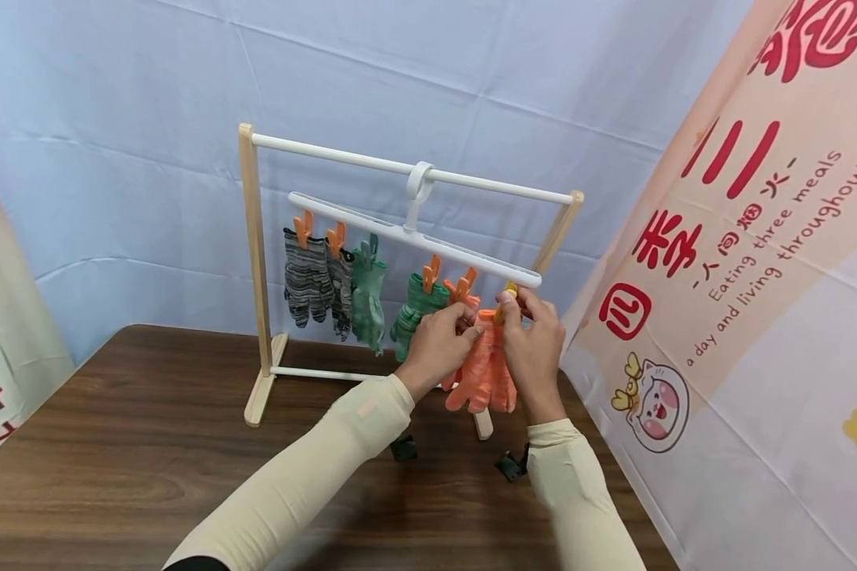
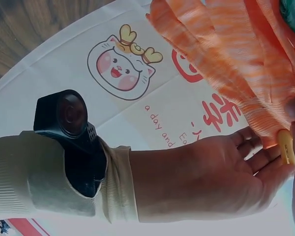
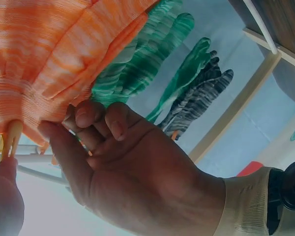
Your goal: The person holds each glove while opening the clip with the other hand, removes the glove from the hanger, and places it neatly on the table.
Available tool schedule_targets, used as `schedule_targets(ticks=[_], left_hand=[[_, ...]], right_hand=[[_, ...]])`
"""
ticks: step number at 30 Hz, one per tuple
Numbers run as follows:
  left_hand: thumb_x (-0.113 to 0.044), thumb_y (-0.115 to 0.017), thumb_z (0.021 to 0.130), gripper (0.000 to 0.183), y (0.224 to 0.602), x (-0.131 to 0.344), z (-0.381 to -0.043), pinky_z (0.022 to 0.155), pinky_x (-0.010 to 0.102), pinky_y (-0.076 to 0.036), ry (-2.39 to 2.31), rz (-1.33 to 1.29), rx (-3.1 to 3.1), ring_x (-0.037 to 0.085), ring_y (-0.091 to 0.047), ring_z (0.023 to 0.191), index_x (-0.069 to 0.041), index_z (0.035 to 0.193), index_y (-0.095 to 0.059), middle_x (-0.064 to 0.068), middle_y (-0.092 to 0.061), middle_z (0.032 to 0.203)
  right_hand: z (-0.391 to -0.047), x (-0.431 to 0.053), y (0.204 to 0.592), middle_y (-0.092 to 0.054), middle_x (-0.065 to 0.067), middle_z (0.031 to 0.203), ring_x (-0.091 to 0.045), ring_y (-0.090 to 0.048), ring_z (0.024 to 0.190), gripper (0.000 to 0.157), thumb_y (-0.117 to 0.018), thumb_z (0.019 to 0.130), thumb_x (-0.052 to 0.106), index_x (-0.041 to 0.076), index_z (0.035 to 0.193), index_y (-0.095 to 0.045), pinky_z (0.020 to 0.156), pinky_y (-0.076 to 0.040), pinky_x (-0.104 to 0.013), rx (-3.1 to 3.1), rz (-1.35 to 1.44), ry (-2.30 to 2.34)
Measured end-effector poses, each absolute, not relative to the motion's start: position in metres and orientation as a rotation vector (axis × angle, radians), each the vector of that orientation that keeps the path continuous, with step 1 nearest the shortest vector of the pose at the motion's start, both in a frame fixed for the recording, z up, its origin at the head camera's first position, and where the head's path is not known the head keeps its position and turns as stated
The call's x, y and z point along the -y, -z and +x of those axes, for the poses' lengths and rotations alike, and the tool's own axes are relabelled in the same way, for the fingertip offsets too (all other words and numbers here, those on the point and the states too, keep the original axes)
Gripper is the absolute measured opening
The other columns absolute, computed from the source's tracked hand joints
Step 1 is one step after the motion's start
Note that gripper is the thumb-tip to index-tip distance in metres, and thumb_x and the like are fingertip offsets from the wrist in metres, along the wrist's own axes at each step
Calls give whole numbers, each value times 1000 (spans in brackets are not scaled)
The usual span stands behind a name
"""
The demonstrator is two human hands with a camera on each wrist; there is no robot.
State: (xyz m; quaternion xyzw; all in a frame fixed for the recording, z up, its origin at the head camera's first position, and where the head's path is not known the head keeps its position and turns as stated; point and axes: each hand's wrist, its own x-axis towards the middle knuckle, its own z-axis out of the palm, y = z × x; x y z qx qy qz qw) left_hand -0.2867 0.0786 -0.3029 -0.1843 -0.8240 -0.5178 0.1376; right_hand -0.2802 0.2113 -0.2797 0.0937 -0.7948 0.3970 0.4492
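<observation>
My left hand (image 1: 439,345) pinches the cuff of an orange striped glove (image 1: 482,373) between thumb and fingers. At that cuff my right hand (image 1: 536,349) squeezes a yellow clothespin (image 3: 12,137) just below the low right end of a white hanger (image 1: 471,258). The glove hangs fingers down in front of another orange glove (image 1: 451,295), which an orange clothespin (image 1: 466,279) grips. In the left wrist view, the right hand's thumb and fingers close around the yellow clothespin. Left of my hands hang green gloves (image 1: 368,297) and grey-black striped gloves (image 1: 306,277) on clothespins.
The hanger hooks over the white top bar (image 1: 328,155) of a wooden rack (image 1: 255,254) and tilts down rightward. The rack stands on a brown wooden table (image 1: 136,452). A pale cloth (image 1: 150,198) hangs behind; a printed banner (image 1: 757,396) is close on the right.
</observation>
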Motion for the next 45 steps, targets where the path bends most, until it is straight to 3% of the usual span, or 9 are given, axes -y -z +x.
schedule_targets(ticks=[8, 14, 22, 30, 45], left_hand=[[-28, -58, 90, 8, 302, -79, -283, 56, 26, -44, 1465, -553, 2402, 7, -54, 64, -20, 92, -56, -9, -58, 75], [-27, -57, 91, 8, 304, -76, -280, 54, 27, -43, 1471, -576, 2413, 10, -53, 61, -19, 92, -57, -7, -56, 74], [-26, -58, 91, 7, 312, -69, -275, 52, 27, -42, 1435, -606, 2410, 10, -52, 58, -20, 94, -58, -7, -56, 72], [-25, -56, 92, 5, 321, -51, -271, 52, 28, -42, 1467, -671, 2385, 12, -51, 58, -21, 95, -58, -6, -57, 75], [-31, -57, 91, 4, 337, -23, -262, 47, 28, -37, 1404, -644, 2405, 14, -45, 50, -30, 96, -57, -5, -54, 63]], right_hand=[[-280, -210, 278, -64, -5, 82, -16, -57, 88, 25, -65, 85, 35, 11, 86, -74, 75, -44, -36, 1912, 182, -1043], [-279, -209, 275, -64, -7, 81, -17, -58, 85, 16, -68, 84, 25, 11, 82, -74, 75, -45, -39, 1872, 169, -1039], [-279, -209, 274, -63, -4, 82, -13, -58, 85, 18, -68, 83, 31, 14, 84, -74, 74, -45, -32, 1886, 151, -1057], [-280, -210, 274, -65, -2, 81, -14, -57, 87, 20, -67, 84, 34, 15, 87, -74, 74, -44, -33, 1902, 156, -1058], [-280, -213, 275, -66, -2, 81, -15, -57, 87, 20, -67, 84, 32, 14, 91, -72, 72, -44, -34, 1895, 171, -1023]])
